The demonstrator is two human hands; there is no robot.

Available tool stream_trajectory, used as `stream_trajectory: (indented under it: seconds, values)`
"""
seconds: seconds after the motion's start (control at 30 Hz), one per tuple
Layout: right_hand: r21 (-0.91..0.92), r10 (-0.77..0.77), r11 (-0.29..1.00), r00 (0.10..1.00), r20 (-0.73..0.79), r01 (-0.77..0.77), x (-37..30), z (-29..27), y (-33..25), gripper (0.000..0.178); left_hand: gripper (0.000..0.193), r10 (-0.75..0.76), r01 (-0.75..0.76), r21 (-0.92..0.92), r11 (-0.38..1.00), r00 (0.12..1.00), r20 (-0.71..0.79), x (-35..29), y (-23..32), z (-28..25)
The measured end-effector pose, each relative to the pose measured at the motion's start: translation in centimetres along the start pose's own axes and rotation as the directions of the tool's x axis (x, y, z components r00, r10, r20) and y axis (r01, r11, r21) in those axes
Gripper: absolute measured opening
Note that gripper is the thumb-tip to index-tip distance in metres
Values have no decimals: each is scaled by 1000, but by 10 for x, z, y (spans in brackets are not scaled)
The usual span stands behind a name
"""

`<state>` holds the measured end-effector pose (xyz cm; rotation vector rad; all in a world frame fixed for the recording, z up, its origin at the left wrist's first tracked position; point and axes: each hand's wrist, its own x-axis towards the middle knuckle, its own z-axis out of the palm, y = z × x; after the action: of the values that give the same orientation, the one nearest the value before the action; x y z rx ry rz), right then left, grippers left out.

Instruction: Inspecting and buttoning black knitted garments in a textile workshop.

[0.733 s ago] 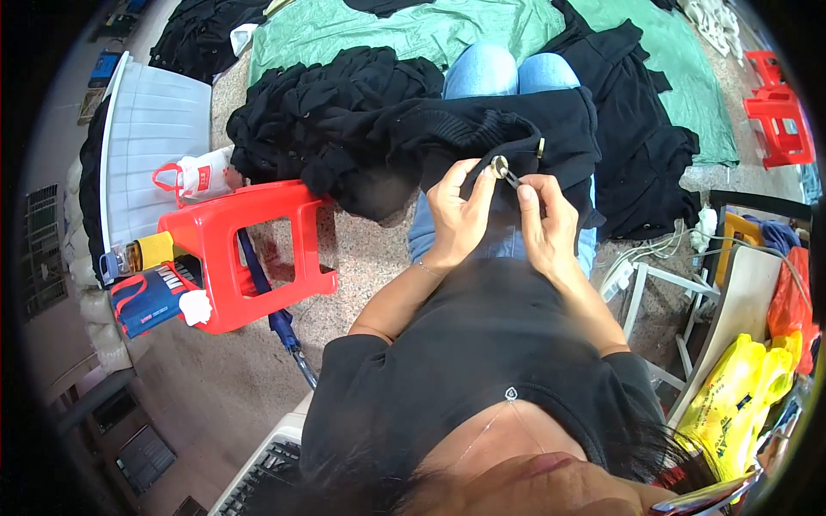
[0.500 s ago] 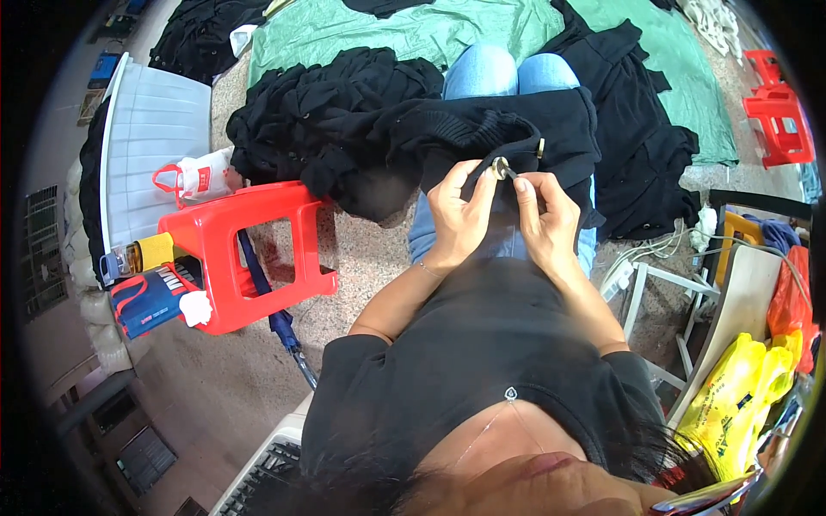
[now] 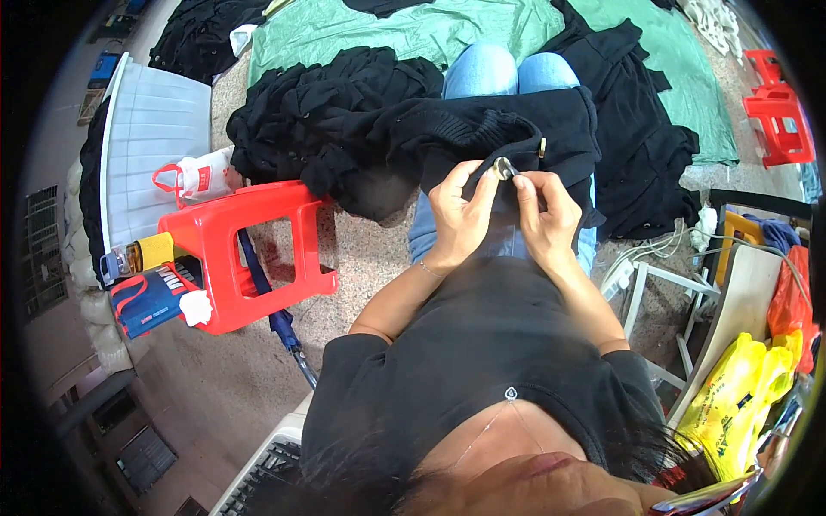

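A black knitted garment [image 3: 482, 138] lies across my lap over blue jeans [image 3: 508, 73]. My left hand [image 3: 460, 215] pinches the garment's edge and a round metal button [image 3: 500, 167] against it. My right hand [image 3: 542, 215] is closed beside it, its fingertips touching the button from the right; whether it holds a needle is too small to tell. A second gold button [image 3: 542, 148] sits on the cloth just beyond my right hand.
A heap of black garments [image 3: 327, 103] lies on a green sheet [image 3: 404, 30] ahead. A red plastic stool [image 3: 249, 249] lies tipped at my left, with a white bag [image 3: 202, 176], boxes and a white basket [image 3: 151, 146]. Another red stool [image 3: 779, 103] and yellow bags [image 3: 740, 404] stand right.
Both hands stay at the button on the garment's edge; only small finger movements show.
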<state>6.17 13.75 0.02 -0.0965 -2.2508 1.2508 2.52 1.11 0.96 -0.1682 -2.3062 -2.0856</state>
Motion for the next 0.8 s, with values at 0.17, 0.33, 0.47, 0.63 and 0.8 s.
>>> stream_trajectory:
  seconds: [0.17,0.33,0.47,0.63,0.8]
  values:
    - [408,363,858,930,-56,-311,-2,1,16,18,15,-11,11,-43,999,1000,4,1,-2,1]
    - [114,-129,987,984,123,115,8,-9,14,36,15,-88,94,-114,989,995,56,3,-2,-3]
    - [137,-142,983,979,144,122,15,-8,24,33,15,-47,55,-61,997,990,136,6,0,-8]
    - [422,97,893,982,164,-158,19,0,25,17,31,94,-71,-132,989,980,176,9,-20,-8]
    - [459,184,853,966,185,-250,16,3,26,10,31,129,-132,-8,991,951,280,19,-12,-11]
